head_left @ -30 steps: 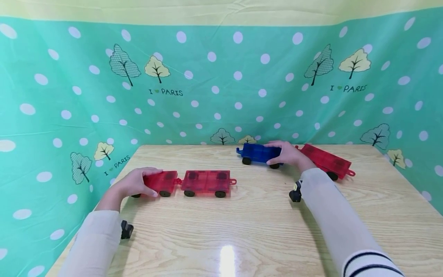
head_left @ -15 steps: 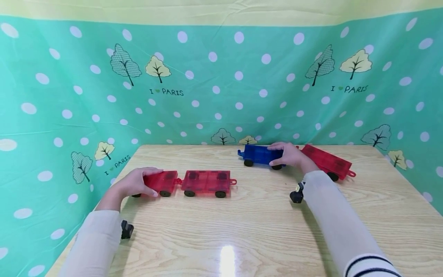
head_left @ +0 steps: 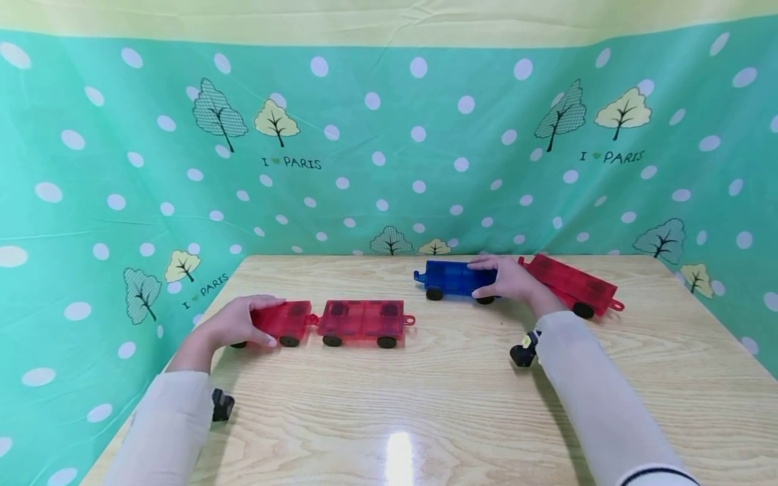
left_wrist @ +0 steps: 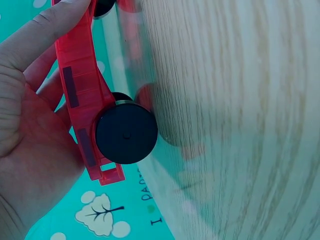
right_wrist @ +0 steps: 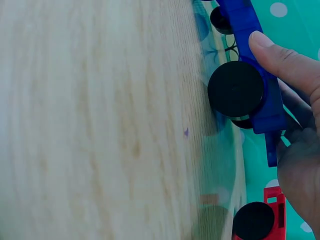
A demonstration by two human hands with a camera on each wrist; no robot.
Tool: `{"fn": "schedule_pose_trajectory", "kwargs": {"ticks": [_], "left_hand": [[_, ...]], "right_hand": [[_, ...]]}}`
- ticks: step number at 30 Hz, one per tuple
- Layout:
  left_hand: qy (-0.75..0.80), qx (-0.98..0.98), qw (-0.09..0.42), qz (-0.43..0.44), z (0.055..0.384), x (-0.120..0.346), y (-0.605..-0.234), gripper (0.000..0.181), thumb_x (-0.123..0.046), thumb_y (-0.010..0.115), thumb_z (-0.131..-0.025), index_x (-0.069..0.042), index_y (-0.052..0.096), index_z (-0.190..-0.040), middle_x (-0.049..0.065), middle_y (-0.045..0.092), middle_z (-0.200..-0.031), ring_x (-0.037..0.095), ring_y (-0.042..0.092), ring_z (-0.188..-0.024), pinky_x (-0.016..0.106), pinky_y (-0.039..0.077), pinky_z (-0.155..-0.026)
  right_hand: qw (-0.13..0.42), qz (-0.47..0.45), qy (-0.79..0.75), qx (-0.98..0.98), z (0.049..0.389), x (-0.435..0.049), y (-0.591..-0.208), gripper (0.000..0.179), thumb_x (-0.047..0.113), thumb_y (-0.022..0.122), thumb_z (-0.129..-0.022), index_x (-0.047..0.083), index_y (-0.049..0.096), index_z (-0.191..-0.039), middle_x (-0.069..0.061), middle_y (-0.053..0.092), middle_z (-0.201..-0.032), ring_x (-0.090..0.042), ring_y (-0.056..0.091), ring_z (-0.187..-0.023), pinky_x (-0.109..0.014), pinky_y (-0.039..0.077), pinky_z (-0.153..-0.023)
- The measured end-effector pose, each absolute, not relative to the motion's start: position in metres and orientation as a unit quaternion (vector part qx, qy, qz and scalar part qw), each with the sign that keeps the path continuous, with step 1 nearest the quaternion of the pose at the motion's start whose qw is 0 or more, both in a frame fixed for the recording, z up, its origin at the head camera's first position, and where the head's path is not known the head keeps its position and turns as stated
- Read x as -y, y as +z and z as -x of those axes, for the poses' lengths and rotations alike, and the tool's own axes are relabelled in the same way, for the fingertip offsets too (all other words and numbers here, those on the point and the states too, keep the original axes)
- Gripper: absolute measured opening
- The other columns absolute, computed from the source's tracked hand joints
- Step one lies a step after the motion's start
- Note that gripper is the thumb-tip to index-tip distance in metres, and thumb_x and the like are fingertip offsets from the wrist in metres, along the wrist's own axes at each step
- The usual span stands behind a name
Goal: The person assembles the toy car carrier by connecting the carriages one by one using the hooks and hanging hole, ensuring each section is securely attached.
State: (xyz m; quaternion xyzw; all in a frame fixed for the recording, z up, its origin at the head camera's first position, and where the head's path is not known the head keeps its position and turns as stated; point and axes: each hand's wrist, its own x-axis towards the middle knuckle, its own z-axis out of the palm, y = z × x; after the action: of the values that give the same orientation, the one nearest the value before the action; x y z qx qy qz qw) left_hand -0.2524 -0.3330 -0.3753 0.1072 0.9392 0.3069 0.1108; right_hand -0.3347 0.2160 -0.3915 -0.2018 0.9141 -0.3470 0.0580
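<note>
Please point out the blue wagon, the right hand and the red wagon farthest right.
Blue wagon (head_left: 450, 279): head view, on its body.
Right hand (head_left: 509, 280): head view, on the middle of the hand.
Farthest-right red wagon (head_left: 572, 281): head view, on its body.

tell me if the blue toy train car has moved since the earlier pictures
Yes, toward the camera: in the head view, the blue toy train car first overlapped the far edge of the wood-grain table and now sits wholly below that edge.
</note>
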Motion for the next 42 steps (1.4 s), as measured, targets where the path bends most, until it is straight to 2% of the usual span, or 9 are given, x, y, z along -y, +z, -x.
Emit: {"fn": "schedule_pose_trajectory", "kwargs": {"ticks": [9,22,35,42], "left_hand": [[0.315,-0.937,0.109,-0.105,0.252,0.333,-0.376,0.089,-0.029,0.091,-0.067,-0.008,0.05,-0.143,0.024,0.043,-0.143,0.042,0.043,-0.12,0.039,0.055,-0.078],[0.315,-0.938,0.106,-0.1,0.252,0.333,-0.378,0.089,-0.028,0.091,-0.067,-0.009,0.05,-0.143,0.024,0.043,-0.144,0.043,0.042,-0.121,0.04,0.055,-0.079],[0.313,-0.939,0.105,-0.099,0.251,0.333,-0.378,0.09,-0.028,0.091,-0.067,-0.009,0.049,-0.144,0.024,0.043,-0.143,0.043,0.042,-0.121,0.04,0.055,-0.078],[0.316,-0.938,0.105,-0.1,0.251,0.332,-0.377,0.089,-0.027,0.091,-0.067,-0.008,0.049,-0.144,0.024,0.043,-0.143,0.043,0.041,-0.122,0.041,0.055,-0.081]], "right_hand": [[0.04,0.215,-0.336,-0.916,0.326,-0.217,-0.393,0.064,0.026,0.083,-0.079,0.006,0.059,-0.135,-0.017,0.041,-0.149,-0.041,0.025,-0.141,-0.058,0.026,-0.11],[0.04,0.223,-0.345,-0.911,0.311,-0.223,-0.394,0.064,0.024,0.084,-0.078,0.005,0.06,-0.134,-0.016,0.046,-0.145,-0.04,0.032,-0.138,-0.057,0.032,-0.108],[0.042,0.24,-0.354,-0.903,0.295,-0.226,-0.394,0.064,0.024,0.085,-0.077,0.006,0.06,-0.133,-0.013,0.047,-0.145,-0.039,0.032,-0.139,-0.056,0.035,-0.105],[0.037,0.245,-0.349,-0.904,0.287,-0.226,-0.393,0.063,0.025,0.085,-0.077,0.007,0.062,-0.132,-0.013,0.047,-0.145,-0.039,0.031,-0.139,-0.058,0.034,-0.106]]}}
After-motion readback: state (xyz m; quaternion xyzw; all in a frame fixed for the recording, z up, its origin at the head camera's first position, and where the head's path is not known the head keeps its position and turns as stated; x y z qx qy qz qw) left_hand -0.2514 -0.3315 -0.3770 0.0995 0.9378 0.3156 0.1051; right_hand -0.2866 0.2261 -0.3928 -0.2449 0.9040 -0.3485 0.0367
